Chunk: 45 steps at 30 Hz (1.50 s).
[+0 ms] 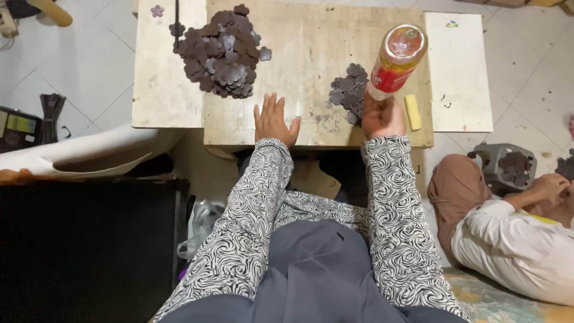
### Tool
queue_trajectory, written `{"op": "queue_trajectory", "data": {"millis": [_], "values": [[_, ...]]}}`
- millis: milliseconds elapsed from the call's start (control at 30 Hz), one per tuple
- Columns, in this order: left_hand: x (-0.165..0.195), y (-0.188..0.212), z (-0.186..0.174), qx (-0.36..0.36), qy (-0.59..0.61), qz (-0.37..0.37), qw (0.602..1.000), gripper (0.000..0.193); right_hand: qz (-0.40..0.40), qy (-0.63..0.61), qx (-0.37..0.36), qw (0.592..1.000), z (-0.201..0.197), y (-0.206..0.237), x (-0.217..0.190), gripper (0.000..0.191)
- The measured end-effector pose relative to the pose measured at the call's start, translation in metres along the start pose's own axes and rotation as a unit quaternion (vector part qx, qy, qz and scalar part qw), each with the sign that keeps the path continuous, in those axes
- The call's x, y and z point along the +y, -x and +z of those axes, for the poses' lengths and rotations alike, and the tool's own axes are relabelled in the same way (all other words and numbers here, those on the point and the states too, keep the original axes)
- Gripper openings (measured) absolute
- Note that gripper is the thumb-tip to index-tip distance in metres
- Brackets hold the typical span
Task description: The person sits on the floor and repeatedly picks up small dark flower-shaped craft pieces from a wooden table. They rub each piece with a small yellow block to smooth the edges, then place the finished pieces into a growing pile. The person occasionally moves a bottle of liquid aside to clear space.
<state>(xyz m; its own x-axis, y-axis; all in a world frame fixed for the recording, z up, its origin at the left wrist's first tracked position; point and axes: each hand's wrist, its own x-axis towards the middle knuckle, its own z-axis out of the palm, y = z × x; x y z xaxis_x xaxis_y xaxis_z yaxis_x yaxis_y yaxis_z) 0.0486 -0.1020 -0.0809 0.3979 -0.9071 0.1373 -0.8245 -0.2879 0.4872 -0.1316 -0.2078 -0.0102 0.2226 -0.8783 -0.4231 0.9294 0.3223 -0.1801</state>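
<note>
My right hand (pixel 382 116) grips the lower end of a plastic bottle (pixel 397 60) with a red and yellow label, held upright and tilted toward me above the wooden board (pixel 311 42). My left hand (pixel 274 121) lies flat on the board's near edge, fingers spread, holding nothing. A small pile of dark brown flower-shaped cutouts (pixel 350 91) lies just left of my right hand. A larger heap of the same cutouts (pixel 221 52) sits at the board's far left. A small yellow block (pixel 412 112) lies right of my right hand.
A white panel (pixel 459 72) adjoins the board on the right, a pale one (pixel 162 78) on the left. Another person (pixel 514 233) sits on the floor at the right, near a grey stool (pixel 505 166) holding more cutouts. A dark cabinet (pixel 89 251) stands at the left.
</note>
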Motion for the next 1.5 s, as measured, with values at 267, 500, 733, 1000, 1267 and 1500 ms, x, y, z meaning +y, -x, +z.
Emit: {"op": "queue_trajectory", "data": {"millis": [267,500,733,1000,1267,1500], "values": [[0.012,0.0,0.0,0.001,-0.039,-0.029,0.999,0.083,0.046,-0.057,0.011,0.997,-0.005,0.0,-0.016,0.028],[0.018,-0.002,0.011,0.013,-0.048,-0.03,0.998,0.082,0.081,-0.088,-0.006,0.993,-0.017,-0.005,-0.037,0.027],[0.026,-0.003,0.021,0.031,-0.055,-0.016,0.998,0.079,0.083,-0.082,0.005,0.993,-0.023,-0.005,-0.06,0.031],[0.031,-0.002,0.023,-0.005,-0.06,-0.031,0.998,0.077,0.096,-0.093,-0.011,0.991,-0.031,-0.001,-0.075,0.03],[0.029,-0.001,0.022,0.0,-0.068,-0.039,0.997,0.079,0.117,-0.001,-0.044,0.992,-0.041,0.002,-0.066,0.028],[0.024,0.0,0.019,0.007,-0.06,-0.031,0.998,0.077,0.157,0.056,-0.077,0.983,-0.035,0.013,-0.037,0.038]]}}
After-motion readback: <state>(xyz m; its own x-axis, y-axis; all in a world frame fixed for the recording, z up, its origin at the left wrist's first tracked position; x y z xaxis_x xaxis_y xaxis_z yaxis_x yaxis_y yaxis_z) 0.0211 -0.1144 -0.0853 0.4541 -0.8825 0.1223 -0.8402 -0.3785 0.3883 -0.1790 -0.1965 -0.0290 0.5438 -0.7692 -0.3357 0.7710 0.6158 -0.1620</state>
